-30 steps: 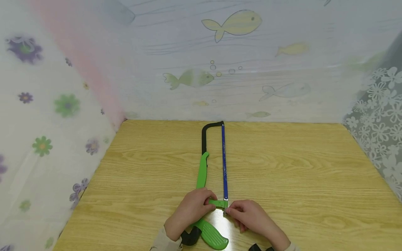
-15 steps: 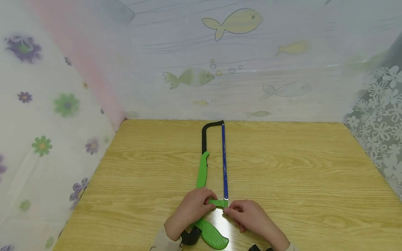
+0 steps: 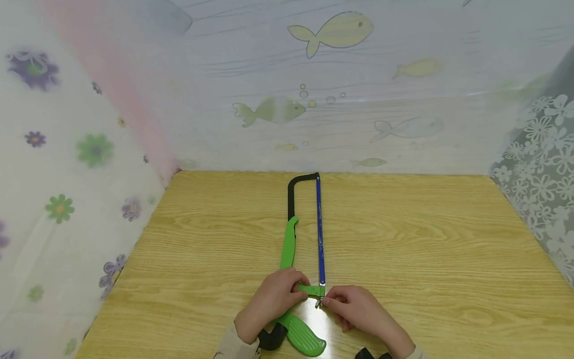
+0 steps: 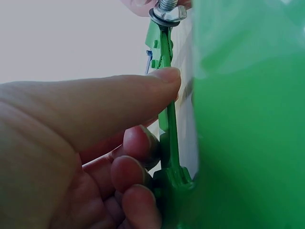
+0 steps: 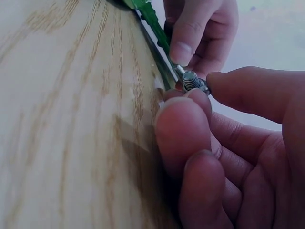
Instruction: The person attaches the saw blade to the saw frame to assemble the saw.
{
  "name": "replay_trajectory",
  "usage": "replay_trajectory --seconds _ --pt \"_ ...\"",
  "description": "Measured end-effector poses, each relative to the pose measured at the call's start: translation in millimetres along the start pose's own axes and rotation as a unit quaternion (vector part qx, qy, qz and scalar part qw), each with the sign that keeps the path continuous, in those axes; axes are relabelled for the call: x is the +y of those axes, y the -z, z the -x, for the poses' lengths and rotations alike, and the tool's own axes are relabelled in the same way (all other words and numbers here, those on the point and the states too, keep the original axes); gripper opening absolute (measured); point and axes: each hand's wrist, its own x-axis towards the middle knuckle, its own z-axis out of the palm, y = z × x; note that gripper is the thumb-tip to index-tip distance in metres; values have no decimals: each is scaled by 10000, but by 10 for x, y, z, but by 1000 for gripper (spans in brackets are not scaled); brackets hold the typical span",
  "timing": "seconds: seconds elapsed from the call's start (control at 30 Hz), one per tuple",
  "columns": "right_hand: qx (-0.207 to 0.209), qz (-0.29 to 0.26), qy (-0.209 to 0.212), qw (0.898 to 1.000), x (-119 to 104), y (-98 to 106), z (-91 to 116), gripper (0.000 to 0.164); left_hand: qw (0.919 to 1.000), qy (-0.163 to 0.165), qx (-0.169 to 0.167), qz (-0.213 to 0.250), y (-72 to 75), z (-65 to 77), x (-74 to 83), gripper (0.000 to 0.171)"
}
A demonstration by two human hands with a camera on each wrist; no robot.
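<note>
A hacksaw lies on the table, with a black front frame [image 3: 291, 199], a green handle [image 3: 305, 336] and a blue blade [image 3: 320, 229] running along its right side. My left hand [image 3: 275, 297] grips the green lower arm [image 3: 314, 290] of the frame between thumb and fingers. At the near end of the blade, a silver wing nut [image 3: 319, 302] sits on a threaded bolt [image 5: 190, 79]. Thumb and forefinger of my right hand [image 3: 358, 307] pinch the nut. In the left wrist view, the metal fitting [image 4: 169, 14] shows above my left thumb [image 4: 164, 76].
The wood-grain table [image 3: 426, 239] extends to both sides of the saw. A fish-printed curtain [image 3: 341, 124] stands along its back edge, close to the saw's tip. A flower-printed sheet [image 3: 67, 174] borders the left. Black gear [image 3: 272, 339] sits at my left wrist.
My right fingertips have shifted slightly around the wing nut, which now shows at a different angle. The left hand and the saw have stayed in place.
</note>
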Motion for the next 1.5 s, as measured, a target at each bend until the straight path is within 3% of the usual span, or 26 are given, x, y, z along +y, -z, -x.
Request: replay_trajectory --seconds 0.67,1.5 --pt "-22 -701 95 9975 29 -5 -18 21 10000 -38 2 56 2 6 -6 13" --pt "6 -503 85 9987 36 -9 -19 22 10000 -27 -22 16 0 1 -10 12"
